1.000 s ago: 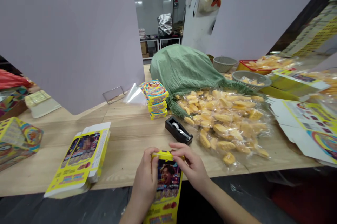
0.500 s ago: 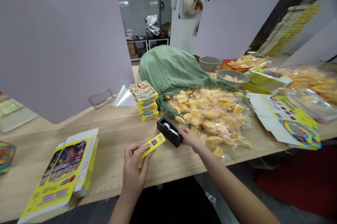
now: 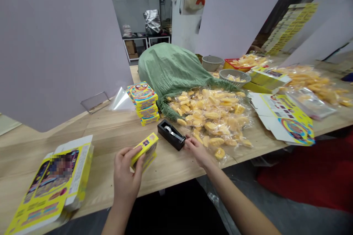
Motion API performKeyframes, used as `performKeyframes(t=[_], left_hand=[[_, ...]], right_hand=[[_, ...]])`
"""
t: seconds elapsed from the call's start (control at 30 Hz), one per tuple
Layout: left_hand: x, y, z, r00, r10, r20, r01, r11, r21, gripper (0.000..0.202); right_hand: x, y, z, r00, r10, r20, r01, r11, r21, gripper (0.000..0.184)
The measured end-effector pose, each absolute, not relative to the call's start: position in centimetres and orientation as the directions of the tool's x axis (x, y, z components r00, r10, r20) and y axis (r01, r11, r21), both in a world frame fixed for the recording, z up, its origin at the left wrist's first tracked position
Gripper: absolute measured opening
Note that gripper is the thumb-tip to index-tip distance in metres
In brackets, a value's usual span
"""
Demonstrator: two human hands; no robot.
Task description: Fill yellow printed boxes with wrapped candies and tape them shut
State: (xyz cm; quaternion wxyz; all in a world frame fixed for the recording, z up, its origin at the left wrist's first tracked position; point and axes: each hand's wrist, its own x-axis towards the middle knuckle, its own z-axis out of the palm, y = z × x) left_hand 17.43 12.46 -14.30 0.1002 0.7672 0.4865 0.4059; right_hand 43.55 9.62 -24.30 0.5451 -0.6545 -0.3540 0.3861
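Note:
My left hand (image 3: 128, 167) grips a small yellow printed box (image 3: 145, 149) between thumb and fingers, tilted a little above the table. Just right of it stands a black tape dispenser (image 3: 171, 134), its strip of clear tape running from the roll to the front end. At that front end my right hand (image 3: 196, 149) has thumb and forefinger pinched on the end of the tape; the tape between the fingertips is barely visible. Behind the dispenser rises a stack of small yellow boxes (image 3: 143, 102) with a cartoon face on top.
A green woven sack (image 3: 176, 66) spills wrapped yellow pieces (image 3: 212, 113) beside my right hand. Flat printed cartons lie at left (image 3: 52, 183) and right (image 3: 284, 115). Grey baskets (image 3: 234, 77) stand farther back. White divider panels (image 3: 60, 43) border the table.
My left hand has turned the small box, so its printed face now shows as well as its narrow side. My right hand stays at the dispenser's front end. The whole view has shifted slightly.

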Motion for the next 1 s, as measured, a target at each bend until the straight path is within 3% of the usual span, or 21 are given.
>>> performKeyframes(t=[0.13, 0.23, 0.4, 0.5, 0.57, 0.73, 1.0], left_hand=[[18.0, 12.2, -13.2, 0.204, 0.813, 0.545, 0.689, -0.515, 0.51, 0.017], [18.1, 11.8, -12.5, 0.25, 0.817, 0.519, 0.678, -0.53, 0.509, 0.018], [17.9, 11.1, -11.9, 0.374, 0.808, 0.455, 0.631, -0.581, 0.514, 0.028], [17.9, 10.8, -12.2, 0.316, 0.817, 0.481, 0.621, -0.562, 0.546, 0.025], [17.9, 10.6, -12.5, 0.275, 0.814, 0.513, 0.617, -0.558, 0.555, 0.021], [17.7, 10.3, -12.8, 0.285, 0.782, 0.554, 0.652, -0.582, 0.486, 0.023], [17.2, 10.2, -12.5, 0.37, 0.896, 0.247, 0.797, -0.442, 0.412, 0.042]], right_hand=[[42.6, 9.0, -25.6, 0.558, 0.828, -0.05, 0.123, -0.142, -0.982, 0.042], [40.9, 8.1, -24.0, 0.603, 0.798, -0.021, 0.129, -0.124, -0.984, 0.04], [36.7, 7.5, -16.6, 0.292, 0.951, -0.101, -0.194, -0.044, -0.98, 0.03], [34.2, 8.2, -13.2, 0.158, 0.983, -0.094, -0.292, -0.044, -0.955, 0.052], [33.0, 8.7, -12.3, 0.154, 0.983, -0.1, -0.32, -0.047, -0.946, 0.064], [31.9, 9.2, -12.8, 0.203, 0.972, -0.118, -0.328, -0.046, -0.944, 0.061], [31.0, 9.1, -13.6, 0.198, 0.974, -0.108, -0.212, -0.065, -0.975, 0.061]])
